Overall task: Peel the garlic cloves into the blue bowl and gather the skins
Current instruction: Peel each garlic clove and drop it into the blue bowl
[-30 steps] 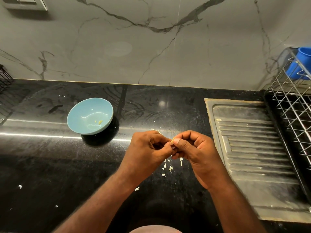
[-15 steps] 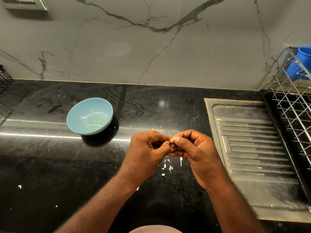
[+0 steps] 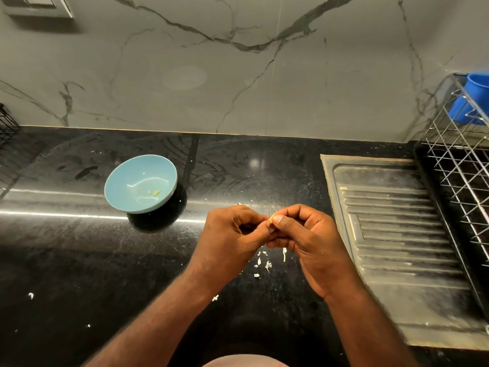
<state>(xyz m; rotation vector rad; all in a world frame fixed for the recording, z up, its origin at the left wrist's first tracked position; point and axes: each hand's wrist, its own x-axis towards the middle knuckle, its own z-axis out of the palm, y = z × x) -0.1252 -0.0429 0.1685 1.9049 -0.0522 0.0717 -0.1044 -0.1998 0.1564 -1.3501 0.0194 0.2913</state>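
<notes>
A small garlic clove (image 3: 271,219) shows pale between the fingertips of both hands, mostly hidden by them. My left hand (image 3: 232,234) and my right hand (image 3: 307,239) meet above the black counter (image 3: 79,260), each pinching the clove with curled fingers. The blue bowl (image 3: 140,184) stands to the left and farther back, with two small yellowish peeled cloves (image 3: 154,192) at its bottom. White garlic skins (image 3: 266,263) lie scattered on the counter just under the hands.
A steel sink drainboard (image 3: 391,234) lies to the right, with a wire dish rack (image 3: 460,165) holding a blue cup (image 3: 473,99) beyond it. A few stray skin flecks (image 3: 31,295) dot the counter at left. A marble wall rises behind.
Both hands stay pressed together on the clove; the fingers have shifted only slightly. The bowl and the skins have not moved.
</notes>
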